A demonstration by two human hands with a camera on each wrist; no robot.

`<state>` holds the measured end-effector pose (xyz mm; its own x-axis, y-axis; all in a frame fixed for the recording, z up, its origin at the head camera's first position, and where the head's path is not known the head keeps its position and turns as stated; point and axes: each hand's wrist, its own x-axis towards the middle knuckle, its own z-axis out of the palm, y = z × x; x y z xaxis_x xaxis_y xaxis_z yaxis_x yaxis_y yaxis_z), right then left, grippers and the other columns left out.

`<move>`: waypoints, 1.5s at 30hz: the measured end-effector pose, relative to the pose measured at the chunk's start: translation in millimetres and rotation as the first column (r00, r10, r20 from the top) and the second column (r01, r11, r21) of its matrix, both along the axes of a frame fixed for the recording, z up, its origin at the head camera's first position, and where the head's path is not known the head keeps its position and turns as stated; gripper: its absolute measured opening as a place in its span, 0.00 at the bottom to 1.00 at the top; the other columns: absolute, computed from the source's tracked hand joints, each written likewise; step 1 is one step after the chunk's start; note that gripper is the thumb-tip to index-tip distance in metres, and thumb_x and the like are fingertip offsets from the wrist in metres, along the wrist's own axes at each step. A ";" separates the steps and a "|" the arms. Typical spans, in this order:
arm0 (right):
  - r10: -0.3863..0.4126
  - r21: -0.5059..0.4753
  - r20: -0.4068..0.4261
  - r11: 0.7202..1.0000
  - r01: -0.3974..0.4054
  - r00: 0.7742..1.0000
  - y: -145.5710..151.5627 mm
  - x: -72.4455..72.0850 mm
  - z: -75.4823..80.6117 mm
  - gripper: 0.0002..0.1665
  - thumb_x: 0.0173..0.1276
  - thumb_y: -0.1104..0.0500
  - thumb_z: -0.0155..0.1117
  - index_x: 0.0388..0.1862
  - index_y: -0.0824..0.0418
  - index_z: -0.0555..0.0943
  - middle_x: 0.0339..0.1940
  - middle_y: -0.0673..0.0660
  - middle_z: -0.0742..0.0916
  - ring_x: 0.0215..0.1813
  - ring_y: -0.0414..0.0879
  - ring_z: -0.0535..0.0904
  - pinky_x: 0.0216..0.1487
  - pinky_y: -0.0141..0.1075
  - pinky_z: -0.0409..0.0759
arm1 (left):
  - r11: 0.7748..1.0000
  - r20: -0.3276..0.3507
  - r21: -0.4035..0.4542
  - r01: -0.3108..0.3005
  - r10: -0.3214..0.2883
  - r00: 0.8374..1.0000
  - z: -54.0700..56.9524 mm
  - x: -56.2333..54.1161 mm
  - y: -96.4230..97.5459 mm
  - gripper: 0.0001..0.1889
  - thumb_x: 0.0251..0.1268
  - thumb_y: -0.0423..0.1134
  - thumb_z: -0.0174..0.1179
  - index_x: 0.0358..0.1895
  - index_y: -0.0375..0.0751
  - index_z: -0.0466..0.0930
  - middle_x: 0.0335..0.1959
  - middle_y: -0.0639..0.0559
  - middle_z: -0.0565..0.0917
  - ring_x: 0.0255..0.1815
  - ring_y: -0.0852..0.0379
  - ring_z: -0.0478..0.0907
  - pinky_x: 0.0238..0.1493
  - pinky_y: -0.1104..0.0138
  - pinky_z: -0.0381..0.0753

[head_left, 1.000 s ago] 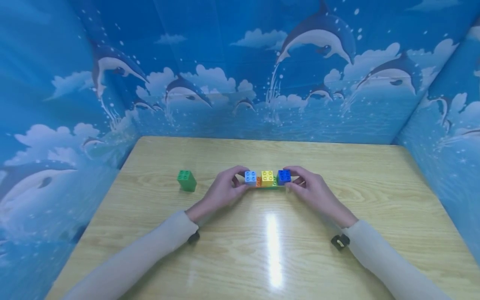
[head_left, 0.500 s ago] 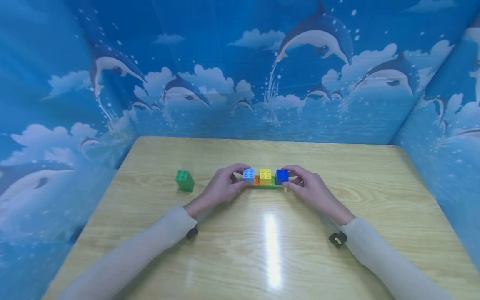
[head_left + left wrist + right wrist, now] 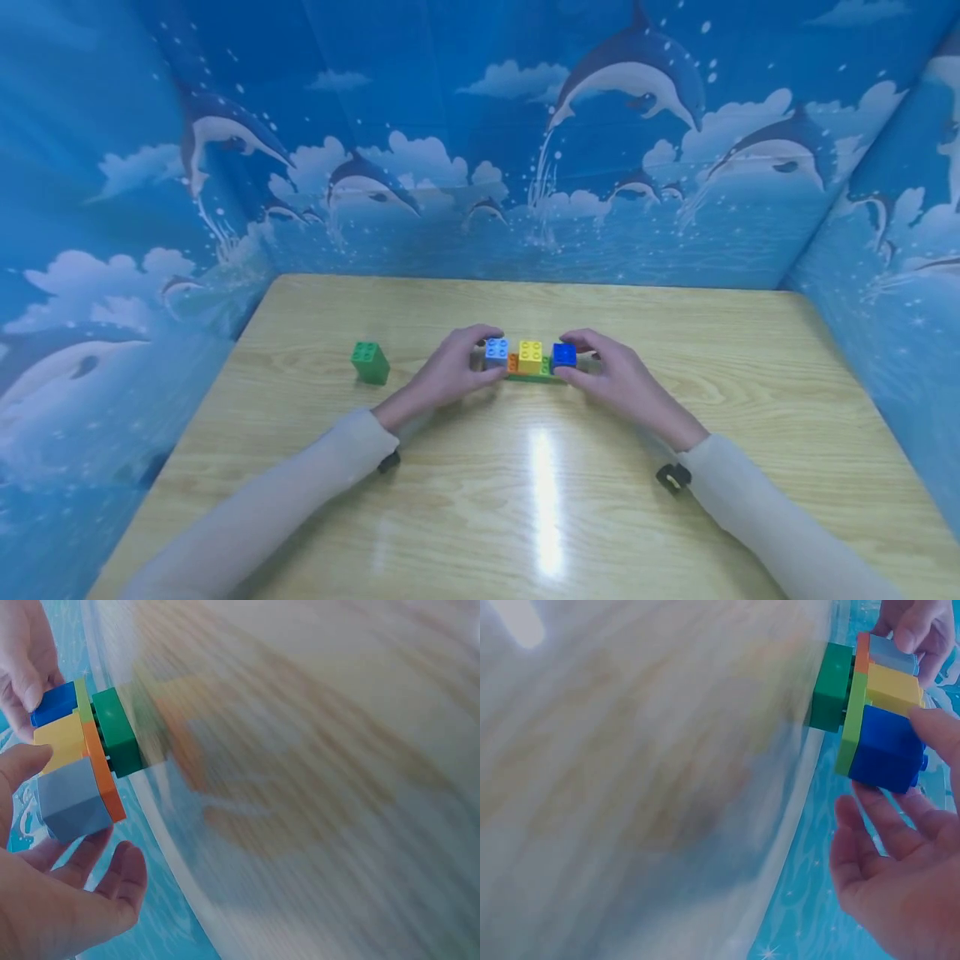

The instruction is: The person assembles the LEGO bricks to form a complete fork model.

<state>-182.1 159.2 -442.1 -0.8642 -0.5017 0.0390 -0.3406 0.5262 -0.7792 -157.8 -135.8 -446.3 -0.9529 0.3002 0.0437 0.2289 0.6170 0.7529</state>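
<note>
A small toy-block build lies before me: a green block (image 3: 116, 731) at the base, an orange plate (image 3: 103, 771) and a lime-green plate (image 3: 852, 724) over it. On top sit a light blue block (image 3: 497, 352), a yellow block (image 3: 530, 357) and a dark blue block (image 3: 564, 356) in a row. My left hand (image 3: 456, 367) holds the light blue block at the left end, thumb in front and fingers behind. At the other end, the thumb and fingers of my right hand (image 3: 617, 373) grip the dark blue block. The green base rests close on the tabletop.
A separate tall green block (image 3: 371, 363) stands upright left of my left hand. The wooden table (image 3: 465, 517) ends at the back against a blue curtain (image 3: 450, 225) printed with dolphins. Further curtains rise along both sides.
Both hands stay at the two ends of the build. The gap between the left palm and the light blue block looks wider, and the right thumb lies further over the dark blue block's front.
</note>
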 end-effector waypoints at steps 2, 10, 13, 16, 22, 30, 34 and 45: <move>0.014 -0.016 -0.018 1.000 -0.014 1.000 -4.6 -1.6 1.6 0.36 0.77 0.48 0.75 0.76 0.62 0.77 0.70 0.58 0.85 0.73 0.58 0.78 0.75 0.62 0.72 | 1.000 -0.023 0.002 0.013 -0.013 1.000 -0.3 -2.0 3.5 0.31 0.71 0.44 0.76 0.73 0.38 0.79 0.69 0.45 0.82 0.71 0.45 0.76 0.74 0.46 0.73; 0.074 -0.063 -0.009 0.995 -0.074 0.997 -24.5 -7.0 4.1 0.29 0.79 0.49 0.73 0.72 0.60 0.82 0.69 0.58 0.85 0.70 0.59 0.80 0.69 0.58 0.80 | 0.996 -0.056 0.064 0.062 -0.059 0.997 -0.7 -11.0 17.8 0.21 0.77 0.46 0.72 0.67 0.44 0.86 0.63 0.52 0.87 0.64 0.53 0.80 0.67 0.53 0.80; 0.062 -0.060 -0.002 0.996 -0.062 0.998 -28.4 -7.4 3.9 0.25 0.80 0.51 0.73 0.70 0.58 0.84 0.67 0.57 0.86 0.67 0.58 0.82 0.65 0.56 0.84 | 0.996 -0.036 0.076 0.044 -0.042 0.998 0.3 -11.3 19.7 0.18 0.77 0.46 0.72 0.64 0.47 0.88 0.61 0.54 0.88 0.61 0.55 0.82 0.63 0.55 0.82; 0.049 -0.071 0.003 0.996 -0.049 0.999 -30.7 -7.9 3.3 0.22 0.79 0.53 0.74 0.67 0.57 0.85 0.64 0.56 0.88 0.63 0.56 0.84 0.61 0.53 0.86 | 0.995 -0.027 0.101 0.025 -0.022 0.999 1.3 -10.6 20.2 0.16 0.76 0.45 0.73 0.62 0.48 0.90 0.59 0.55 0.88 0.58 0.55 0.82 0.59 0.55 0.83; 0.051 -0.099 0.007 0.994 -0.050 0.999 -32.1 -8.8 0.1 0.19 0.77 0.56 0.75 0.64 0.57 0.87 0.60 0.55 0.89 0.58 0.53 0.86 0.57 0.50 0.87 | 0.992 -0.030 0.129 0.002 0.002 1.000 -2.9 -9.5 20.6 0.15 0.74 0.43 0.75 0.59 0.47 0.91 0.55 0.55 0.89 0.51 0.57 0.83 0.52 0.59 0.84; 0.027 -0.109 0.080 0.994 -0.018 0.996 -29.1 -12.6 -3.5 0.20 0.77 0.51 0.76 0.64 0.54 0.87 0.61 0.56 0.88 0.58 0.54 0.85 0.56 0.49 0.88 | 0.990 0.006 0.143 0.000 -0.001 1.000 -5.1 -12.7 20.8 0.13 0.74 0.45 0.74 0.57 0.50 0.91 0.52 0.57 0.88 0.49 0.56 0.82 0.49 0.58 0.83; 0.024 -0.107 0.098 0.994 -0.013 0.995 -31.3 -14.1 -0.1 0.20 0.77 0.52 0.76 0.63 0.54 0.87 0.61 0.56 0.88 0.58 0.54 0.85 0.56 0.50 0.87 | 0.987 0.048 0.160 -0.011 0.004 0.999 -3.4 -14.0 19.7 0.12 0.74 0.45 0.74 0.56 0.51 0.91 0.52 0.57 0.88 0.49 0.56 0.82 0.49 0.58 0.84; 0.028 -0.085 0.084 0.996 -0.021 0.996 -29.7 -12.2 -1.8 0.21 0.77 0.51 0.76 0.64 0.55 0.87 0.61 0.55 0.88 0.57 0.51 0.85 0.54 0.48 0.87 | 0.979 0.067 0.205 0.023 -0.037 0.997 -6.6 -9.1 15.3 0.17 0.77 0.46 0.72 0.64 0.50 0.88 0.58 0.56 0.87 0.54 0.57 0.83 0.53 0.60 0.86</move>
